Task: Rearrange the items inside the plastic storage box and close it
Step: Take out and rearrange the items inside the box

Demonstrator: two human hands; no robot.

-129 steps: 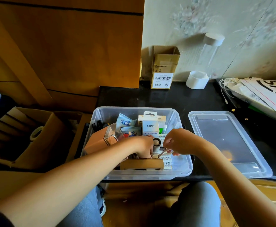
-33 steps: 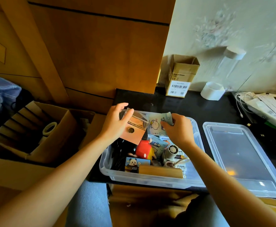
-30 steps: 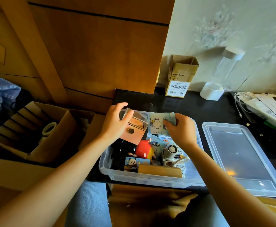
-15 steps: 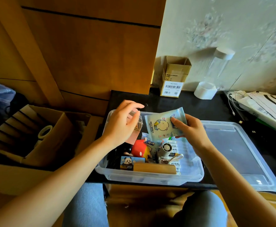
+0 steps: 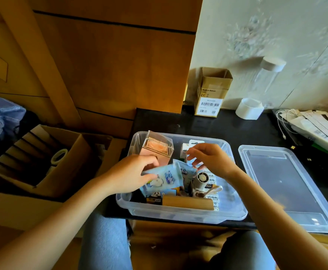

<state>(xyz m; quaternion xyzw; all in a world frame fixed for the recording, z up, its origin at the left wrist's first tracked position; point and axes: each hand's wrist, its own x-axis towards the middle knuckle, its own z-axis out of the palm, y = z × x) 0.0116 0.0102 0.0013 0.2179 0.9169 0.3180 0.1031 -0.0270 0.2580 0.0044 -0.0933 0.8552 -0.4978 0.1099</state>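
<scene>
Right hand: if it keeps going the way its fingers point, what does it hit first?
The right hand points left and down into the box. Likely first contact: the upright blue packet beside the left hand's packet. Depth is unclear.

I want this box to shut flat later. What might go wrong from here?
The clear-topped pink case stands upright at the back left of the storage box, seemingly above the rim, so the lid may not seat. The pouch in the left hand stands on edge; left so, it could also poke up.

Warm dim light, wide-angle edge warping
</scene>
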